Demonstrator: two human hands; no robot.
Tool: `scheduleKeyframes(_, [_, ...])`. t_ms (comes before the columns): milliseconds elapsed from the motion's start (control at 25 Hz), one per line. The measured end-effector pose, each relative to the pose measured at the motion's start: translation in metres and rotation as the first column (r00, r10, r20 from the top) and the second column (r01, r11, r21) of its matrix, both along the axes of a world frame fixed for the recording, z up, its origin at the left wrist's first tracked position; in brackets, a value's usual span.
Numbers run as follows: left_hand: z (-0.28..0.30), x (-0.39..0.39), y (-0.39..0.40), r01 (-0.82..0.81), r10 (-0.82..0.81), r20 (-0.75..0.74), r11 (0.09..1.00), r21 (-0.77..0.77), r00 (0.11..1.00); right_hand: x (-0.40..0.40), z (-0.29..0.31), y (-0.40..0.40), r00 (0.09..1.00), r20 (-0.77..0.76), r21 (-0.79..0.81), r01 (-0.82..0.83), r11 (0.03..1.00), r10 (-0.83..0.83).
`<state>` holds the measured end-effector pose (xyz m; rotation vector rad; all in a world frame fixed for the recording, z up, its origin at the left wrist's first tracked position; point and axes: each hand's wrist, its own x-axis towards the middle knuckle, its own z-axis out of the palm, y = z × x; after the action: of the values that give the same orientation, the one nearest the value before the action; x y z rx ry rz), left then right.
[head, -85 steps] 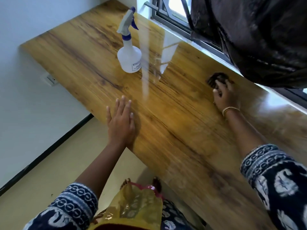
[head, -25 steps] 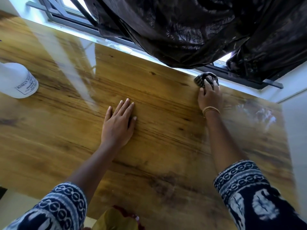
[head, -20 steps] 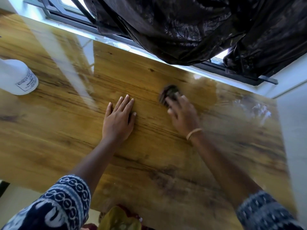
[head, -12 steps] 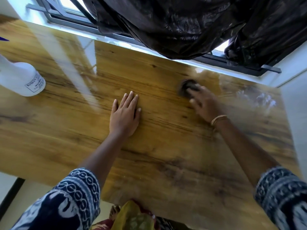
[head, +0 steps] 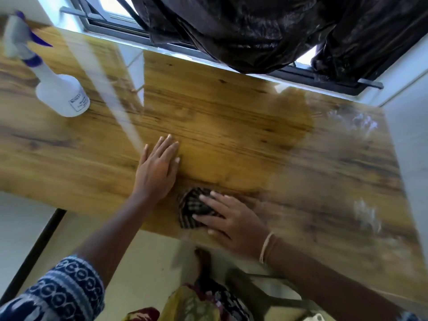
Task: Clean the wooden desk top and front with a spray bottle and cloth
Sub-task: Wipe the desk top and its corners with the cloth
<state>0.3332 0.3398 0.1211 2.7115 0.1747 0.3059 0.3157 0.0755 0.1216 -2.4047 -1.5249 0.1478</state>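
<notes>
The wooden desk top [head: 231,112] fills the middle of the view, glossy with window glare. My left hand [head: 156,169] lies flat on it with the fingers straight and together. Just right of it, near the desk's front edge, my right hand [head: 234,222] presses a dark checked cloth [head: 191,209] onto the wood with spread fingers. A white spray bottle [head: 61,93] with a purple and grey trigger head stands upright at the far left of the desk, away from both hands.
A black shiny curtain [head: 243,31] hangs over the desk's back edge in front of a dark-framed window [head: 111,19]. White walls close the desk in on the right. Pale floor [head: 139,262] and my feet show below the front edge.
My right hand has swept the cloth from the back of the desk by the window down to the front edge beside my left hand. My left hand has stayed flat in place.
</notes>
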Motion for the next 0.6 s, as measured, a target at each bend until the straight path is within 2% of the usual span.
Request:
scheduleKeyframes(40, [-0.001,-0.016,0.003,0.006,-0.006,0.009,1.0,0.008,1.0,0.001,0.005,-0.006,0.996,0.003,0.007,-0.09,0.996,0.09])
scheduleKeyframes(80, [-0.003,-0.029,0.005,0.01,-0.011,0.019,1.0,0.018,1.0,0.016,0.005,-0.013,0.995,0.034,0.013,-0.098,0.995,0.098])
scheduleKeyframes(120, [-0.005,-0.044,0.006,0.009,-0.009,0.031,1.0,0.026,0.999,0.037,0.003,-0.018,0.999,0.055,0.017,-0.005,1.0,0.004])
scheduleKeyframes(160, [-0.007,-0.056,0.007,0.002,-0.004,0.041,0.999,0.032,0.999,0.063,0.001,-0.025,0.983,0.069,0.035,0.17,0.985,-0.172])
scheduleKeyframes(200, [-0.01,-0.067,0.009,-0.012,0.01,0.049,0.999,0.036,0.999,0.09,0.0,-0.032,0.925,0.067,0.058,0.371,0.927,-0.375])
scheduleKeyframes(280, [-0.013,-0.088,0.014,-0.049,0.047,0.049,0.998,0.044,0.998,0.125,-0.002,-0.038,0.744,0.034,0.056,0.665,0.745,-0.667])
scheduleKeyframes(320, [-0.015,-0.099,0.018,-0.068,0.066,0.043,0.996,0.052,0.997,0.127,-0.002,-0.031,0.664,0.02,0.038,0.747,0.664,-0.748])
scheduleKeyframes(360, [-0.017,-0.108,0.023,-0.083,0.081,0.034,0.995,0.06,0.996,0.119,-0.002,-0.018,0.625,0.022,0.02,0.78,0.625,-0.781])
scheduleKeyframes(400, [-0.018,-0.116,0.026,-0.096,0.094,0.025,0.993,0.063,0.995,0.104,-0.002,-0.002,0.637,0.038,0.025,0.769,0.638,-0.77])
scheduleKeyframes(440, [-0.02,-0.123,0.029,-0.108,0.107,0.017,0.992,0.068,0.994,0.078,0.0,0.016,0.697,0.063,0.047,0.712,0.7,-0.714])
scheduleKeyframes(520, [-0.024,-0.135,0.031,-0.131,0.131,0.002,0.988,0.088,0.991,0.011,0.002,0.048,0.86,0.071,0.07,0.501,0.863,-0.505])
scheduleKeyframes(600, [-0.025,-0.14,0.03,-0.137,0.138,-0.009,0.984,0.115,0.99,-0.053,0.0,0.065,0.968,0.05,0.04,0.243,0.969,-0.245])
